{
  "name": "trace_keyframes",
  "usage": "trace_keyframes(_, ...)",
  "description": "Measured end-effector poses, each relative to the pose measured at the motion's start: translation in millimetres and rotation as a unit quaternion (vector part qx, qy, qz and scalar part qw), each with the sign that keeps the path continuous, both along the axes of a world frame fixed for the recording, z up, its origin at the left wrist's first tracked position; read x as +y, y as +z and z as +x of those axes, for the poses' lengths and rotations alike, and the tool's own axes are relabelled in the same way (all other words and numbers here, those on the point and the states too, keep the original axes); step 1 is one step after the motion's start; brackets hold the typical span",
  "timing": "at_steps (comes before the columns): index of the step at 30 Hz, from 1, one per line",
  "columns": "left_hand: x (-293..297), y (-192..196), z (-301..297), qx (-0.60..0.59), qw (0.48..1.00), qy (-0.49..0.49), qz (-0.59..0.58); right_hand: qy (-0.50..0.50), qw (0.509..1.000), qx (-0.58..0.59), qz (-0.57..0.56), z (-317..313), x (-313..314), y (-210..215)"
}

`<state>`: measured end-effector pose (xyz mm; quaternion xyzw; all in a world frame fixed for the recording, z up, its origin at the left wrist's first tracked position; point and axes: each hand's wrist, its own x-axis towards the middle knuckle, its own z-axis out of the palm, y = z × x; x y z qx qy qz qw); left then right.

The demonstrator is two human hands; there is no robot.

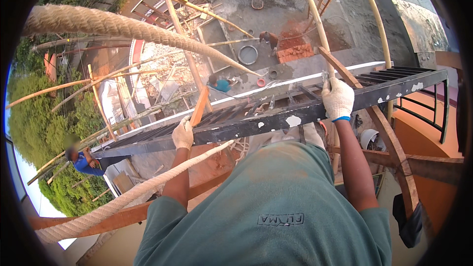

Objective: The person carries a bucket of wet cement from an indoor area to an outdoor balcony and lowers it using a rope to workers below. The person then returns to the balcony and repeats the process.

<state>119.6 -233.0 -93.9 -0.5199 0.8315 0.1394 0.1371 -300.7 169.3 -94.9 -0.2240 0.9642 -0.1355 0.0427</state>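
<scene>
A long black metal railing (256, 125) with flaking paint crosses in front of me, tilted up to the right. My left hand (183, 134), in a cream knit glove, is closed on its near bar, beside an orange-brown wooden stick (199, 106). Farther right my right hand (338, 99), gloved with a blue cuff, is wrapped over the same bar, close to a wooden batten (340, 67). The palms and some fingertips are hidden. One thick rope (148, 29) slants across above the railing, and another rope section (133, 192) runs below my left forearm.
Bamboo poles (318, 15) and wooden beams (394, 152) stand around me at height. At the railing's left end is a person in blue (86, 162). Far below are a teal-shirted person (220, 84), another person (268, 38), a round tub (248, 54) and stacked bricks (295, 53).
</scene>
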Motion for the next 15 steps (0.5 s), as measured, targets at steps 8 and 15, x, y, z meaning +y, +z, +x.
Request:
trace_keyframes(8,-3,-17,17,0.061,0.997,-0.018,-0.031,-0.005,1.0,0.009,0.001,2,1,-3)
trace_keyframes(15,-8,-21,20,0.056,0.998,-0.023,-0.037,-0.005,1.0,0.019,0.008,5,0,-7)
